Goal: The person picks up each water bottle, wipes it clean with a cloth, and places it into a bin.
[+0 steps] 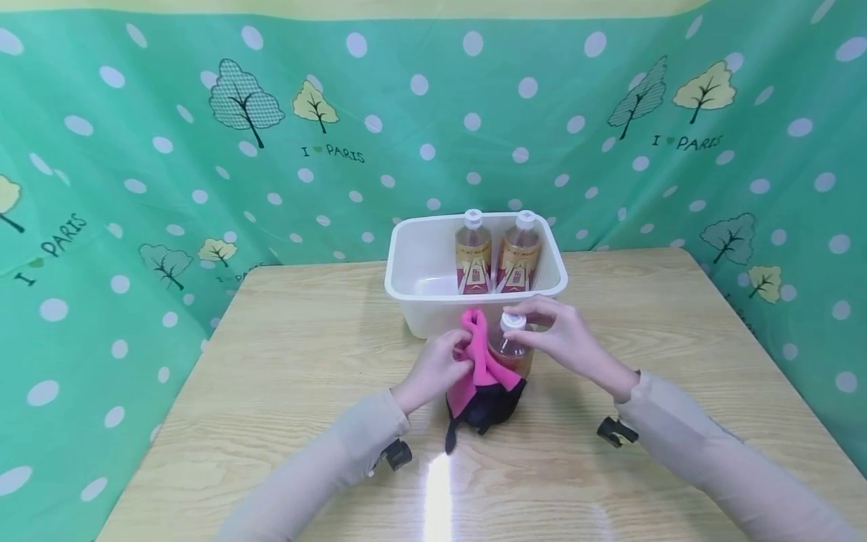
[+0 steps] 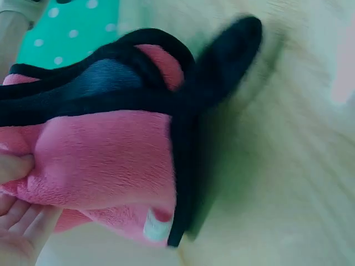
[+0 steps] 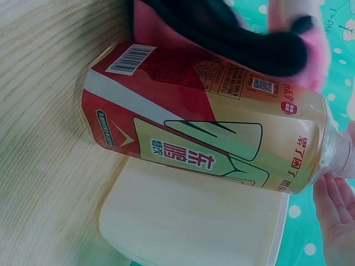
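Note:
My left hand pinches a pink fleecy cloth piece with black edging; its exact kind is unclear. In the head view the cloth hangs over the table, with its black part lowest. Just right of it, a drink bottle with a red and gold label stands upright on the table, partly hidden by cloth and fingers. The fingers and thumb of my right hand hold this bottle by its white cap and neck. In the right wrist view, the cloth's black edge lies close against the bottle's side.
Behind both hands stands a white plastic bin. Inside its right half are two similar bottles, a left one and a right one. The wooden table meets a green dotted curtain at the back and sides.

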### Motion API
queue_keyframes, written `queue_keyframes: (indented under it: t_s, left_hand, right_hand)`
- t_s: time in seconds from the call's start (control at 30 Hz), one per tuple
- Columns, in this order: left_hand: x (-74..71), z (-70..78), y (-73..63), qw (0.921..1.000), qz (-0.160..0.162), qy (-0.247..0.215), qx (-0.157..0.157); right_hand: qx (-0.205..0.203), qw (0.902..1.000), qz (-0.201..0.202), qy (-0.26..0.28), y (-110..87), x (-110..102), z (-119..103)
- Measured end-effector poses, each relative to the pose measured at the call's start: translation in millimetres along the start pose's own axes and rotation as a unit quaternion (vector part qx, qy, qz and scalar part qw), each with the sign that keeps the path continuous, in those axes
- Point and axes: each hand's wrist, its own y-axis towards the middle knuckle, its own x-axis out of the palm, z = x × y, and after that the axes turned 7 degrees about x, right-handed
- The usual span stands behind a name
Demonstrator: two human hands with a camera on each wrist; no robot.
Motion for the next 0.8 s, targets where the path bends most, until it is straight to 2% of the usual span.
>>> queue_keyframes:
  t_s: [0.1, 0.2, 0.4, 0.57, 0.8]
  left_hand:
    - [5.6, -8.8, -3.8, 0.9985, -0.036, 0.041, 0.002]
    - [10.3, -16.1, -7.3, 0.9966, -0.055, 0.061, 0.001]
    - [10.6, -19.3, -6.8, 0.9972, -0.062, 0.043, -0.005]
    - [4.0, -15.3, -4.2, 0.9979, -0.060, 0.021, -0.013]
    - [-11.0, 3.6, 1.6, 0.9993, -0.035, -0.011, -0.003]
  right_hand:
    - [0.004, 1.0000, 0.000, 0.001, -0.3, -0.3, -0.1]
    - [0.003, 1.0000, -0.002, -0.002, -0.1, 0.0, -0.5]
    - [0.004, 1.0000, 0.000, -0.002, 0.1, 0.0, -1.6]
    - [0.009, 0.9999, -0.007, -0.004, 0.5, -0.7, -3.4]
    - [0.016, 0.9998, -0.007, -0.003, -0.3, -1.7, -5.2]
